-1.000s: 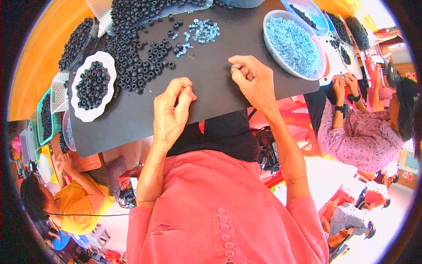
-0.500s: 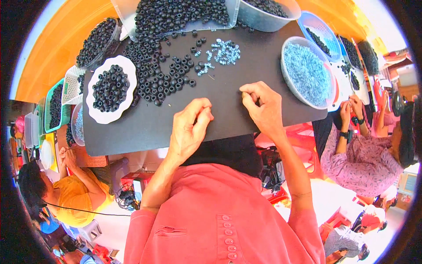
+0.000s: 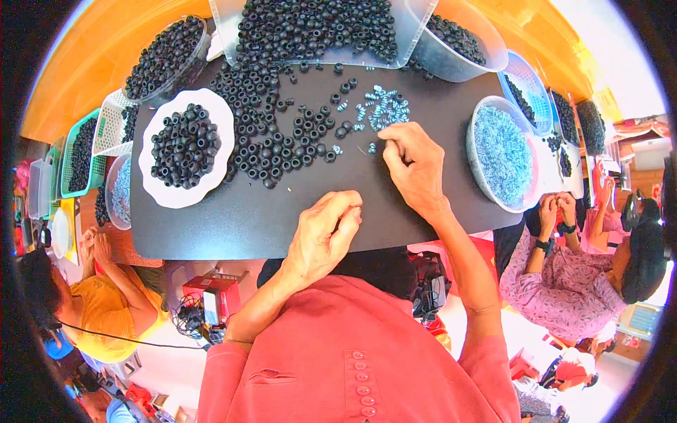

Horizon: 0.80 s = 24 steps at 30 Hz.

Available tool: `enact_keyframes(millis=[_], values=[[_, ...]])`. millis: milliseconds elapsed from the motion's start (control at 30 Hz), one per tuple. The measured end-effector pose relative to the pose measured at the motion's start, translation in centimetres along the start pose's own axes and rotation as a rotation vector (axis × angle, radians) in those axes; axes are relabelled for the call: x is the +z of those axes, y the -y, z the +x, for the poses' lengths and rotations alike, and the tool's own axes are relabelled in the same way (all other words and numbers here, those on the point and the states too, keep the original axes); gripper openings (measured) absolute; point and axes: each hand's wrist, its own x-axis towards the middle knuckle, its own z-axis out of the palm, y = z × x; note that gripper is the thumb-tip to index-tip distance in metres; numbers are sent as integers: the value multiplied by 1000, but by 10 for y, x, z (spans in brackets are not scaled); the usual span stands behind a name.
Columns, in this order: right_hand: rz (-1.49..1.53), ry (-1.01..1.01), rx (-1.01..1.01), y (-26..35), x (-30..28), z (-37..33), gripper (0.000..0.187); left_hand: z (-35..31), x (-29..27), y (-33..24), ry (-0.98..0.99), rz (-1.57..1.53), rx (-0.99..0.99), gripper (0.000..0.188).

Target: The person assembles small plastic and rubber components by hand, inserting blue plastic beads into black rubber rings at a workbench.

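Note:
My left hand [image 3: 326, 236] hovers above the dark tabletop near its front edge. Its thumb and forefinger are pressed together; whatever they may pinch is too small to make out. Further forward and to the right, my right hand [image 3: 416, 168] has thumb and bent fingers closed, its fingertips at the near edge of a small heap of shiny pale blue coiled bits [image 3: 386, 106]. Anything between those fingers is hidden. Left of the heap, many loose black round beads with holes [image 3: 282, 144] are spread over the table.
A white scalloped plate [image 3: 149, 156] of black beads stands at left. A large clear bin [image 3: 415, 44] and round tubs of black beads line the back. On the right is a clear bowl [image 3: 478, 176] of pale blue bits. Co-workers sit on both sides, beside more baskets.
My right hand has moved forward to the blue heap. My left hand stays closed in about the same place over the table. The whole view has shifted slightly.

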Motion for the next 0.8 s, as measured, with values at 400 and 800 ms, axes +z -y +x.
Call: enact_keyframes(millis=[400,800], values=[[49,27,-81,-2,10,7,20,0,1,2,-9,17,-6,10],[371,39,-38,37,-3,-41,17,0,2,4,-59,8,6,9]])
